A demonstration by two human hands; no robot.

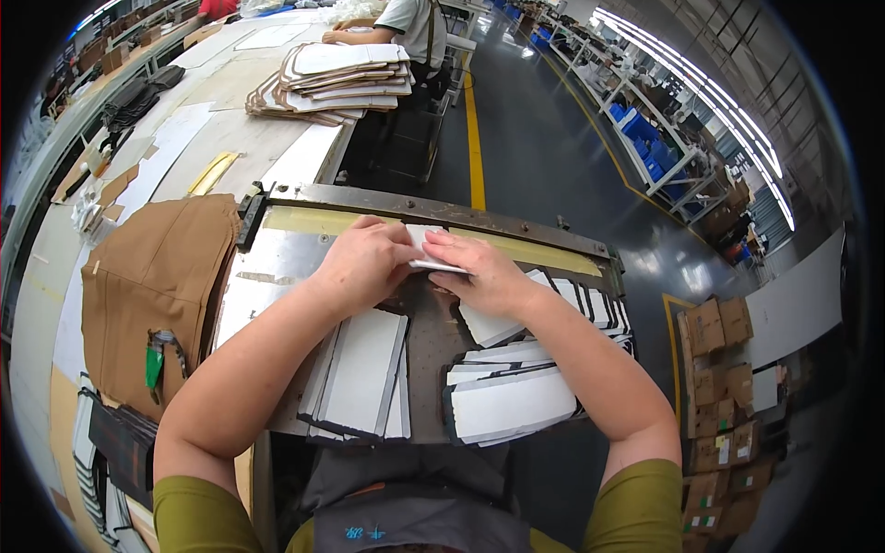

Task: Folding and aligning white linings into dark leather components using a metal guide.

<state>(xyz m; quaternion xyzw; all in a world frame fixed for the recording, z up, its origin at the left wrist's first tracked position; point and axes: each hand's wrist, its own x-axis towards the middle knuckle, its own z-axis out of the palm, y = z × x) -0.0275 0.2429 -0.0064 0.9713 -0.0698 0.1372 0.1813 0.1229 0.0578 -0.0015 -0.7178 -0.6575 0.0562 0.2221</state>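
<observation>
At the far side of the metal work table, my left hand (367, 261) and my right hand (481, 273) meet over a small white panel (421, 234). Fingers of both hands are bent and pressed onto it from either side, and a folded or stacked white edge shows between them. Much of the panel is hidden under the fingers. Below my left forearm lies a stack of white panels with dark edges (359, 369). Under my right forearm are more such panels (513, 405), fanned out in overlapping piles.
A metal bar (406, 199) runs along the table's far edge. Brown fabric pieces (152, 276) and a green-handled tool (153, 367) lie at left. White-topped sheets (346, 69) are piled beyond, near a seated person (406, 28). Cardboard boxes (714, 396) stand at right.
</observation>
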